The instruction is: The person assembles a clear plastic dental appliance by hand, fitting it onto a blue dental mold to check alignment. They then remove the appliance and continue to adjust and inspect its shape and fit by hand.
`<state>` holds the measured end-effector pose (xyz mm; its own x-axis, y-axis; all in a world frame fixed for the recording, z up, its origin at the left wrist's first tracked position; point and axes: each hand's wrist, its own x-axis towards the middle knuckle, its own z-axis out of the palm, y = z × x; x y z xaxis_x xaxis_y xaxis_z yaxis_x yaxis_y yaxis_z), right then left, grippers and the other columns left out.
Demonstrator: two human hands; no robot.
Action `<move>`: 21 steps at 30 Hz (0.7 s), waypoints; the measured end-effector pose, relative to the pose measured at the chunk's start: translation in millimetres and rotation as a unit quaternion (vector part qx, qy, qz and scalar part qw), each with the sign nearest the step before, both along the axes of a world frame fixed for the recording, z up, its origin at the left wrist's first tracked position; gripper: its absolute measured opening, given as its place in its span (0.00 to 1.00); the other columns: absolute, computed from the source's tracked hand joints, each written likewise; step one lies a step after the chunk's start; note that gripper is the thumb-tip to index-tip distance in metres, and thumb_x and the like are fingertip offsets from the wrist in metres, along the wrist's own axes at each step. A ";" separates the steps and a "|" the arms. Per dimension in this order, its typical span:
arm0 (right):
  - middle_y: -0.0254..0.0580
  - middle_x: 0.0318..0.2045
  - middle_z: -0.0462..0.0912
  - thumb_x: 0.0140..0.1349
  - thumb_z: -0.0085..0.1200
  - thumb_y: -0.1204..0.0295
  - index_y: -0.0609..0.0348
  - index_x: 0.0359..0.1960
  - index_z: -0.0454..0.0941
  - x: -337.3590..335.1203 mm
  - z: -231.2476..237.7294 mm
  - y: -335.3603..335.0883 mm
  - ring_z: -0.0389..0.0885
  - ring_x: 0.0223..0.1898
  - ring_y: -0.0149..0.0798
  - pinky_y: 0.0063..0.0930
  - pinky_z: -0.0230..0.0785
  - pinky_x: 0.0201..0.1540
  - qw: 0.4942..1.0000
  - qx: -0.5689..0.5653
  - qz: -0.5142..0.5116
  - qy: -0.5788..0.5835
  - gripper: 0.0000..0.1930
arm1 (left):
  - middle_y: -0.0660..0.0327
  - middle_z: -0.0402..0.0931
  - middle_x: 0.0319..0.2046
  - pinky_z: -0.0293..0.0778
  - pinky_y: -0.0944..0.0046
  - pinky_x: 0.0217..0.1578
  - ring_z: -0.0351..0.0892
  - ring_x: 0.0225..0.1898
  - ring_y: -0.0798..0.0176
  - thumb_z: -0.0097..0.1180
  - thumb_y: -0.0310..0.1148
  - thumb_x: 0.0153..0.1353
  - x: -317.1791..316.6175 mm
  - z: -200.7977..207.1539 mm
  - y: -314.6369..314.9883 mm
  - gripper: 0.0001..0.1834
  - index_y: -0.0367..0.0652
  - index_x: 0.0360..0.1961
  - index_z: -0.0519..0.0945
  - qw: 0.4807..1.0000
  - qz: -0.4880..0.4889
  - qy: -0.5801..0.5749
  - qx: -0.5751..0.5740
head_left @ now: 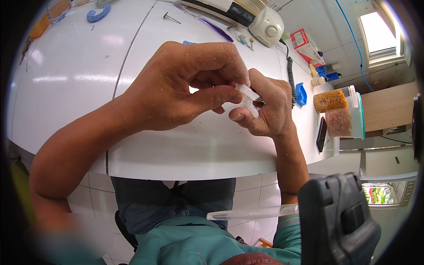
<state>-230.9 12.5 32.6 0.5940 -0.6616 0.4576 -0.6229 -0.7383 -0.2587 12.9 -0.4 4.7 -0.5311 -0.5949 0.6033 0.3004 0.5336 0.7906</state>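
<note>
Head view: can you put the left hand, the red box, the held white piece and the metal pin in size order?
1. Left hand
2. Red box and white piece: unsure, the piece is partly covered
3. Metal pin

Desk [66,115]: bright, glare streaks toward left edge
Window [380,34]: overexposed, beyond right edge
Left sleeve [66,255]: blurred
Fisheye rim: dark, bowed

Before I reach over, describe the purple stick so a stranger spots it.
On the white table, find the pale machine with a round knob. Along its near side lies the slim purple stick, longer than the metal pin left of it.
</note>
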 end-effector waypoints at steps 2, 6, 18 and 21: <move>0.34 0.13 0.73 0.56 0.66 0.27 0.51 0.21 0.72 -0.2 -2.1 -1.3 0.76 0.14 0.36 0.30 0.66 0.18 1.000 -0.006 0.005 -0.001 0.37 | 0.56 0.84 0.43 0.92 0.66 0.41 0.91 0.44 0.64 0.63 0.20 0.70 0.3 -0.3 -0.1 0.09 0.35 0.49 0.80 1.000 0.000 -0.003 -0.001; 0.34 0.13 0.72 0.55 0.67 0.27 0.51 0.21 0.72 -1.0 -3.7 -0.9 0.76 0.14 0.36 0.30 0.66 0.18 1.000 -0.005 0.004 0.004 0.37 | 0.56 0.84 0.43 0.92 0.66 0.42 0.91 0.44 0.63 0.63 0.20 0.70 1.0 0.7 -0.5 0.09 0.35 0.49 0.80 1.000 -0.003 -0.009 -0.004; 0.35 0.14 0.73 0.56 0.68 0.29 0.51 0.22 0.72 -2.3 -8.8 -3.9 0.76 0.14 0.37 0.31 0.67 0.19 1.000 -0.014 0.021 -0.012 0.36 | 0.55 0.84 0.44 0.92 0.66 0.41 0.91 0.45 0.63 0.62 0.19 0.70 2.3 1.5 -1.1 0.08 0.35 0.49 0.80 1.000 -0.004 -0.016 -0.015; 0.36 0.14 0.74 0.56 0.68 0.30 0.51 0.22 0.72 -1.6 -9.3 -4.0 0.77 0.14 0.37 0.31 0.67 0.19 1.000 -0.011 0.023 -0.018 0.36 | 0.55 0.84 0.44 0.92 0.66 0.41 0.91 0.44 0.63 0.63 0.19 0.70 1.7 1.1 -1.1 0.08 0.35 0.49 0.80 1.000 0.000 -0.013 -0.020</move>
